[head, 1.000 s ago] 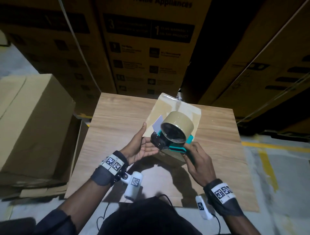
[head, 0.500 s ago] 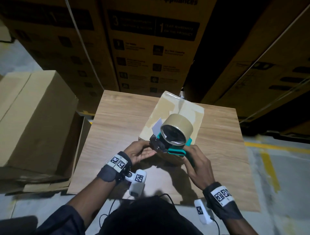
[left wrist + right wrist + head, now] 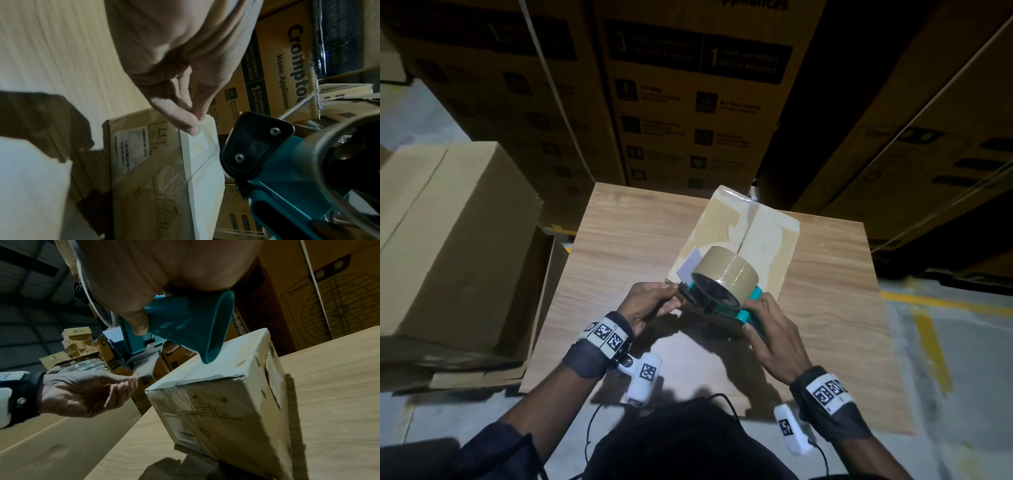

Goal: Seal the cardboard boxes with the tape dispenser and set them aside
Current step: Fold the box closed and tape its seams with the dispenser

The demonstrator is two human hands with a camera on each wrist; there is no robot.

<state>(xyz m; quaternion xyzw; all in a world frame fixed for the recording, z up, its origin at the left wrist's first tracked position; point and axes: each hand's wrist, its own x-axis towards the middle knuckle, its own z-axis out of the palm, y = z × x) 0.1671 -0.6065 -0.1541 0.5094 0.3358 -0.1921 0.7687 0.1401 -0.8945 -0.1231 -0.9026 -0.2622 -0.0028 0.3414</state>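
teal tape dispenser (image 3: 726, 294) over box (image 3: 767, 240)

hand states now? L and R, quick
Left hand: pinching the loose tape end at the dispenser's front.
Right hand: gripping the tape dispenser by its teal handle, over the cardboard box.

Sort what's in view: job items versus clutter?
In use: teal tape dispenser with brown roll, gripped by right hand; small cardboard box; left hand pinching tape end.
Lying about: big plain carton; printed appliance cartons; wooden table.
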